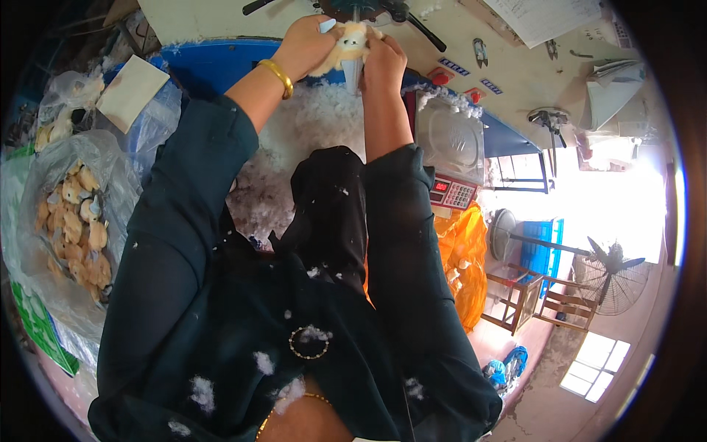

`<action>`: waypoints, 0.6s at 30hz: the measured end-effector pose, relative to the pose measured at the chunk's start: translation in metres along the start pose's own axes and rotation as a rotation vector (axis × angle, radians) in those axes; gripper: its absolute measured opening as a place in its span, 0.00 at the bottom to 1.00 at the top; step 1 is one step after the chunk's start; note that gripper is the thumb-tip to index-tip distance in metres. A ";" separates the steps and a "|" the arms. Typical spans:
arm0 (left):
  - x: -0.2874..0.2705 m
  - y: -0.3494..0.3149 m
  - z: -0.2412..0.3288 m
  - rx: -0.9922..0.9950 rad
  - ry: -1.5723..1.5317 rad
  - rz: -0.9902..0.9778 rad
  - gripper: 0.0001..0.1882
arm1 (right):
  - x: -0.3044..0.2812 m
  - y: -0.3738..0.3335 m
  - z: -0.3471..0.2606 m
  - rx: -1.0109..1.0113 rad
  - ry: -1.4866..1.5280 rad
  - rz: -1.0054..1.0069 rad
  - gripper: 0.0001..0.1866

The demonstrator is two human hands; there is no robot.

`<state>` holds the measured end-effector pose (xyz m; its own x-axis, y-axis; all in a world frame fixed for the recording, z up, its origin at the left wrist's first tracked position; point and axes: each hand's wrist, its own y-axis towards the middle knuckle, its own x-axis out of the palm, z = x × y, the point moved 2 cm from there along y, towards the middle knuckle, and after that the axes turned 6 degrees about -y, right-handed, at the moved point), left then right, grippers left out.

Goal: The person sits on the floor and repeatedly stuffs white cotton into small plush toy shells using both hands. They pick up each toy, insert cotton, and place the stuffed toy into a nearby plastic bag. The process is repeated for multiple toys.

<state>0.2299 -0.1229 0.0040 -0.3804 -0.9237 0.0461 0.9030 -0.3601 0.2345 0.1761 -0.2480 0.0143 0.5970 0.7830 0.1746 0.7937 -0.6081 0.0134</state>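
Observation:
A small tan-and-white plush toy (353, 38) with a little face is held up at the far table edge, right in front of a metal nozzle (359, 12). My left hand (305, 46) is closed on its left side. On the other side my right hand (386, 59) grips it too. A pale grey piece (352, 72) hangs below the toy's face, between my hands. Loose white stuffing (317, 121) lies heaped beneath them. The toy's back and most of my fingertips are hidden.
At left, a clear plastic bag (132, 254) holds several tan plush pieces. A digital scale (451, 193) stands at right beside an orange bag (464, 258). Red buttons (440, 77) and small snips (480, 53) are on the table. A fan (610, 276) stands farther right.

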 end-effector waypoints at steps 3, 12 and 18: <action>-0.009 -0.005 -0.003 -0.003 0.136 0.034 0.17 | -0.002 -0.002 0.004 -0.024 0.000 -0.022 0.08; -0.010 -0.063 0.016 0.123 0.215 0.057 0.13 | -0.036 -0.053 -0.005 0.121 0.084 -0.156 0.06; -0.007 -0.076 0.019 0.348 0.411 0.084 0.09 | -0.049 -0.055 -0.007 0.126 0.031 -0.224 0.05</action>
<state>0.1599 -0.0870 0.0045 -0.1368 -0.9476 -0.2886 0.7810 -0.2824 0.5570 0.1018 -0.2538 0.0116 0.4021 0.8910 0.2109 0.9153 -0.3972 -0.0671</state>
